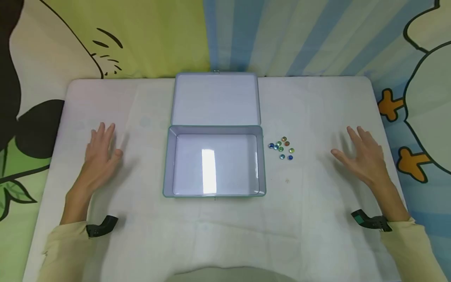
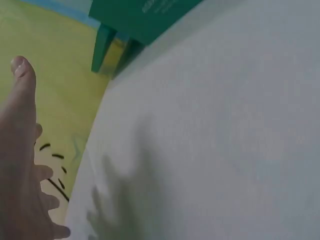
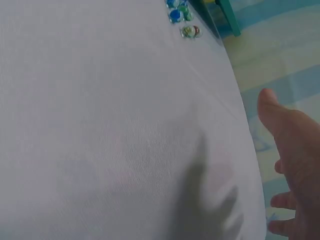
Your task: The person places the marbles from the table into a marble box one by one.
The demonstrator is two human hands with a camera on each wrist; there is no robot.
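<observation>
In the head view, an open box sits mid-table, its lid folded back behind it. Outside and green, it is pale inside, with a bright reflection on its floor. Several small glass marbles, blue, green and reddish, lie loosely clustered just right of the box. My left hand hovers over the table's left side, fingers spread and holding nothing. Over the right side my right hand does likewise, the marbles being nearest to it. Part of the marble group shows at the top of the right wrist view.
A white cloth covers the table. Behind it hangs a patterned curtain with cartoon figures and stripes. Each wrist wears a dark band, the left band and the right band. The box's green outer side appears in the left wrist view.
</observation>
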